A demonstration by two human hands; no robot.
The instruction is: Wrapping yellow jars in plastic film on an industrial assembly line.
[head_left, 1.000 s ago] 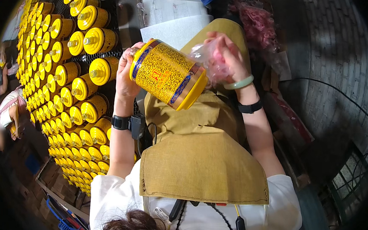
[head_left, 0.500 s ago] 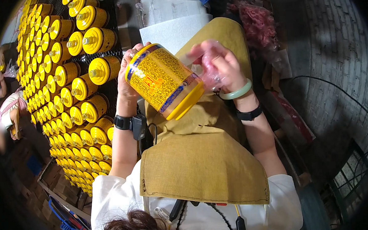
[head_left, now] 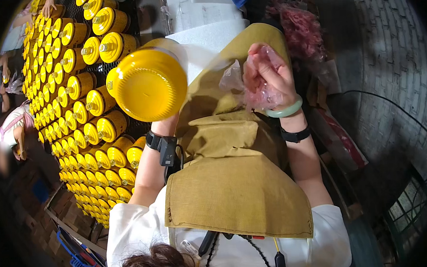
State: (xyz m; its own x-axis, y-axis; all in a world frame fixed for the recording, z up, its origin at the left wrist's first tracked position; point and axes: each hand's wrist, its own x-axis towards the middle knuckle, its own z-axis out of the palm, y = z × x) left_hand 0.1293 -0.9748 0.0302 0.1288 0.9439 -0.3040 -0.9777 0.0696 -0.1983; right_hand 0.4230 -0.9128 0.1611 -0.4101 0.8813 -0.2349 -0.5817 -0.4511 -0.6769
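My left hand (head_left: 166, 124) holds up a yellow jar (head_left: 148, 86), its round, ridged end turned to the view. The jar hides most of that hand's fingers. Over my lap, my right hand (head_left: 274, 73) is closed round crumpled clear plastic film (head_left: 265, 97), which looks pinkish. A loose flap of film sticks out toward the jar. Left of the held jar stand dense rows of similar yellow jars (head_left: 112, 47), with clear knobs on their round yellow ends.
A tan apron (head_left: 237, 195) covers my lap. White foam sheet (head_left: 207, 35) lies beyond my knees. A heap of pinkish plastic film (head_left: 300, 28) is at the far right. Another person (head_left: 15, 126) is at the far left, and a co-worker's hand (head_left: 48, 5) reaches over the far jars.
My left hand has swung the jar left toward the rows and tipped its end to the view. My right hand has come away from the jar with film in it.
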